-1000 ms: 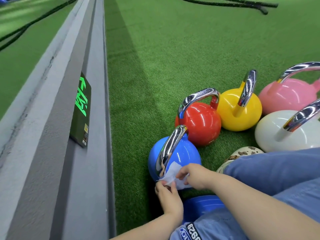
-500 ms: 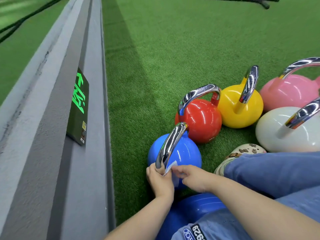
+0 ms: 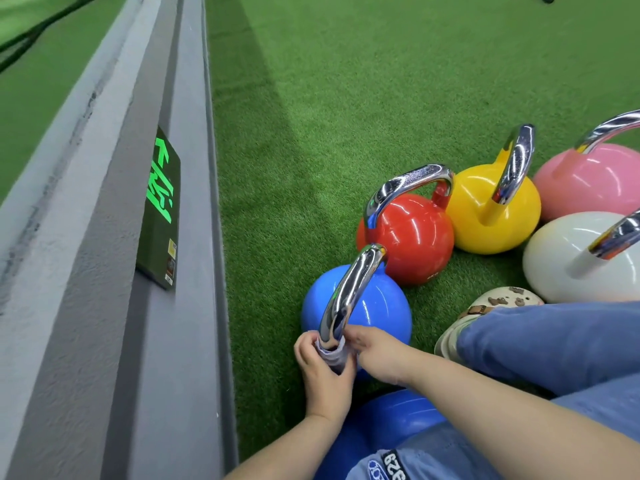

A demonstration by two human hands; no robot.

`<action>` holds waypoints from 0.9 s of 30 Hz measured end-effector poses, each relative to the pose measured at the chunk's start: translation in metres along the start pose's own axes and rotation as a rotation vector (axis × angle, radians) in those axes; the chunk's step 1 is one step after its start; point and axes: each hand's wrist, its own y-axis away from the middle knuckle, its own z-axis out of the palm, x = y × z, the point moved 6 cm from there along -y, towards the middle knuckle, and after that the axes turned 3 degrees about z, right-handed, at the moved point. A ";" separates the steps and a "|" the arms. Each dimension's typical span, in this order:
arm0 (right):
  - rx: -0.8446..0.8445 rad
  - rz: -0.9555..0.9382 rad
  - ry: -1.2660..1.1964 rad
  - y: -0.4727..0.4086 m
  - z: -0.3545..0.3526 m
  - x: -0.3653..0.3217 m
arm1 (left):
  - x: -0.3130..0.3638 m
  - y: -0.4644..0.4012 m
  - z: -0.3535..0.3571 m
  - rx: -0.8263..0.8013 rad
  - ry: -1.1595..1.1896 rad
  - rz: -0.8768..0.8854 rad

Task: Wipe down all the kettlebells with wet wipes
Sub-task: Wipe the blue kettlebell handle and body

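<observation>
Both hands met at the near end of the round blue kettlebell's [image 3: 360,306] chrome handle [image 3: 349,292].

I saw the left hand [image 3: 323,370] curled in a narrow grip round the pale wet wipe [image 3: 334,356] wrapped on that handle end, while the right hand [image 3: 375,355] pinched the wipe from the other side. The blue kettlebell stood on the green turf floor [image 3: 346,98], touching the glossy red kettlebell [image 3: 412,237]; yellow [image 3: 485,216], pink [image 3: 588,181] and white [image 3: 568,258] kettlebells sat further right, near the grey wall ledge [image 3: 104,271].
</observation>
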 end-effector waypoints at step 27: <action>0.238 0.202 -0.655 -0.005 -0.030 -0.016 | 0.058 -0.021 -0.001 0.047 -0.142 0.173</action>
